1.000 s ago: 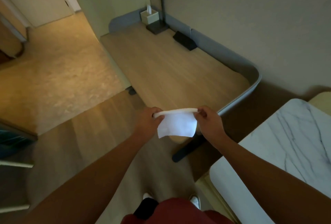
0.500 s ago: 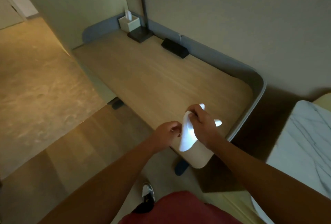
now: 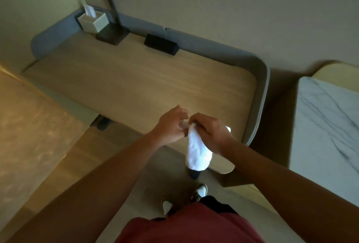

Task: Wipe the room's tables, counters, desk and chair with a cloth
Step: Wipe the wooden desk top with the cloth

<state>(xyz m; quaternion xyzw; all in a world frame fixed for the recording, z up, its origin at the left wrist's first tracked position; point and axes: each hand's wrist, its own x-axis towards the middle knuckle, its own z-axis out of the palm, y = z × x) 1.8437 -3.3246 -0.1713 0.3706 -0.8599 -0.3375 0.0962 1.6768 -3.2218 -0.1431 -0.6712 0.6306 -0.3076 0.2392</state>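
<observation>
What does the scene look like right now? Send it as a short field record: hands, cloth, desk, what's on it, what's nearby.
left hand: pinches the cloth's upper end
right hand: grips the cloth
white cloth: bunched, hanging down between the hands, above the desk's near edge, not on the surface
wooden desk: grey raised rim at back and right
on desk, far end: tissue box, lamp base, black box
right of desk: marble-topped table
wiping: not yet begun on the desk

A hotel-style room: wooden desk (image 3: 136, 85) with lamp (image 3: 111, 29), tissue box (image 3: 94, 22), marble table (image 3: 326, 126).
</observation>
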